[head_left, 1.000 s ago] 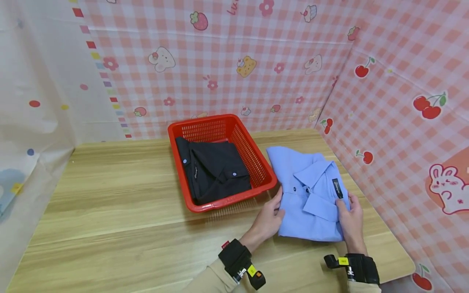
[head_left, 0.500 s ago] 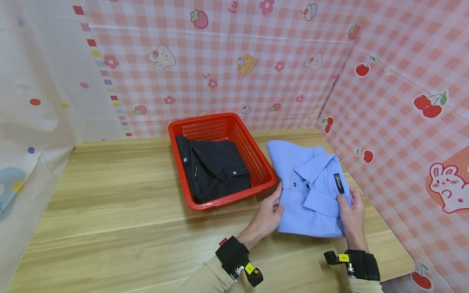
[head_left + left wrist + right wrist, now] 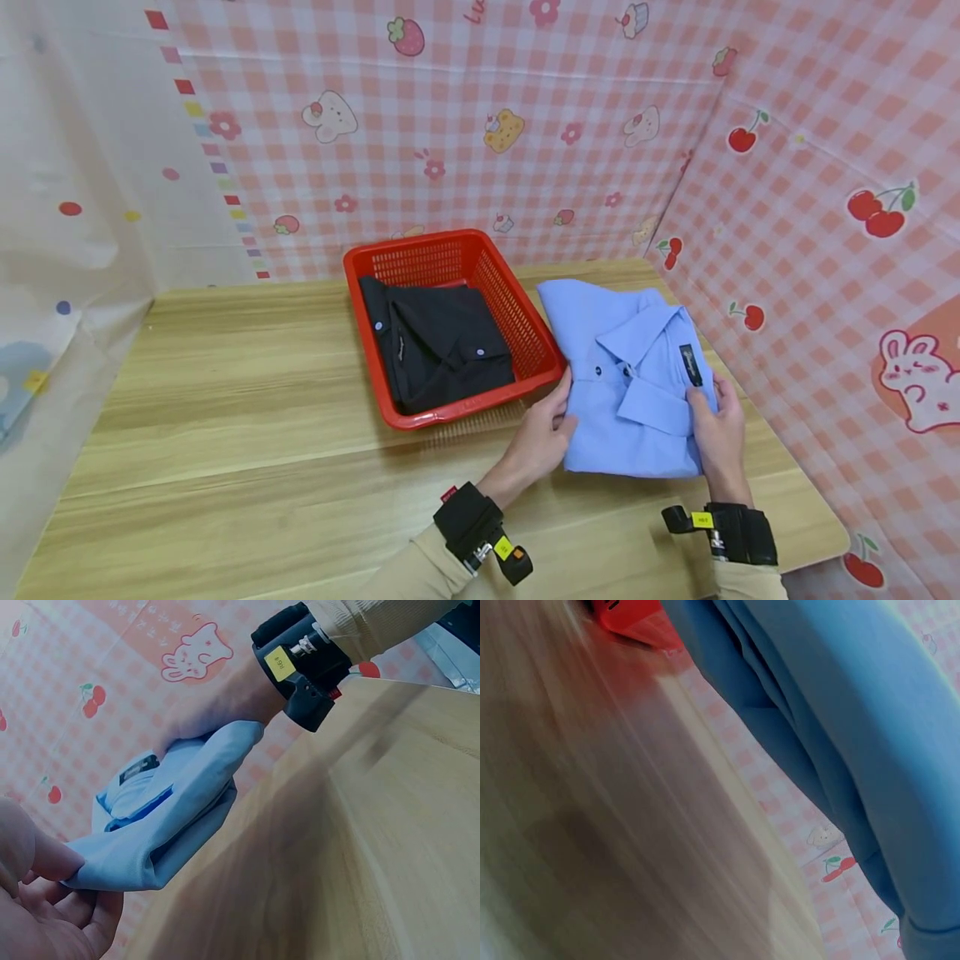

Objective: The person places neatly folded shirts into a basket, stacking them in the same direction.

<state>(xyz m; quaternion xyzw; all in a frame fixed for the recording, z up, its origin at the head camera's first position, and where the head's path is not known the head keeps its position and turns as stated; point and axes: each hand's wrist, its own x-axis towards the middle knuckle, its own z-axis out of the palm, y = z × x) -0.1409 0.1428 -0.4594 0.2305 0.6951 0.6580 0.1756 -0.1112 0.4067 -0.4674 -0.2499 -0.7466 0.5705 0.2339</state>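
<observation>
A folded light blue collared shirt (image 3: 600, 417) with dark buttons and a black neck label is held between both hands, right of the basket in the head view. My left hand (image 3: 542, 433) pinches its left edge, thumb on top and fingers beneath, as the left wrist view also shows. At the opposite edge my right hand (image 3: 720, 433) grips the shirt near the collar, thumb just below the label. In the right wrist view the shirt's layered folded edge (image 3: 840, 750) hangs above the wooden table, with the right hand itself out of sight.
A red plastic basket (image 3: 465, 410) stands just left of the shirt, holding a folded black shirt (image 3: 450, 333). The wooden table (image 3: 225, 433) meets pink checked cloth walls (image 3: 465, 100) at the back and right. Each wrist wears a black camera strap.
Both hands have shifted the blue shirt slightly away from the body and a touch to the left, toward the basket. The basket and the black shirt stay put.
</observation>
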